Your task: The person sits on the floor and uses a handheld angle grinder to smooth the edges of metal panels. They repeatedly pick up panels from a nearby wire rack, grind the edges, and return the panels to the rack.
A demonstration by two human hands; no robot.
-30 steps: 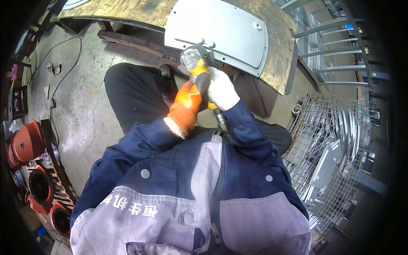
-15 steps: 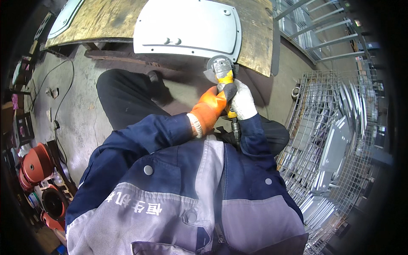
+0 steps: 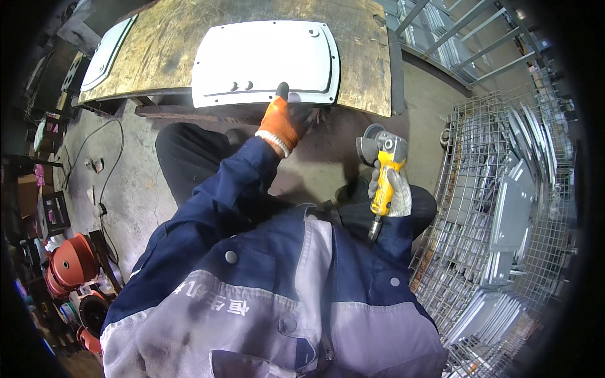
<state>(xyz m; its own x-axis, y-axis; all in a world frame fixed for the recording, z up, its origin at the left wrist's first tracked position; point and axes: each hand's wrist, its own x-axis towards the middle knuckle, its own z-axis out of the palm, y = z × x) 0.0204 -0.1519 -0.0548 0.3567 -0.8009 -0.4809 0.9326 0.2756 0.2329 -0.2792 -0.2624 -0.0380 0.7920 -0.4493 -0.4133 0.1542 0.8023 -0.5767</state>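
Note:
A white metal panel point(image 3: 265, 63) with rounded corners and small holes lies on the wooden table, its near edge over the table's front. My left hand point(image 3: 282, 123), in an orange glove with dark fingertips, grips that near edge: the thumb rests on top while the fingers are partly hidden below. In my right hand point(image 3: 398, 192), gloved in white with grey fingers, is a yellow angle grinder point(image 3: 386, 179). Its disc and guard point(image 3: 370, 143) point away from me, off the table's front right, apart from the panel. A metal hose fitting point(image 3: 375, 228) sits at its rear end.
The worn wooden table point(image 3: 362, 69) spans the far side, with another pale panel point(image 3: 110, 53) at its left end. Right of me stands a wire mesh cage point(image 3: 441, 214) holding several metal plates point(image 3: 509, 214). A cable point(image 3: 120, 157) crosses the floor; red round parts point(image 3: 74, 261) are at left.
My left hand has left the grinder and moved forward to the panel's near edge. My right hand has carried the grinder right and back toward me. The panel sits lower in view.

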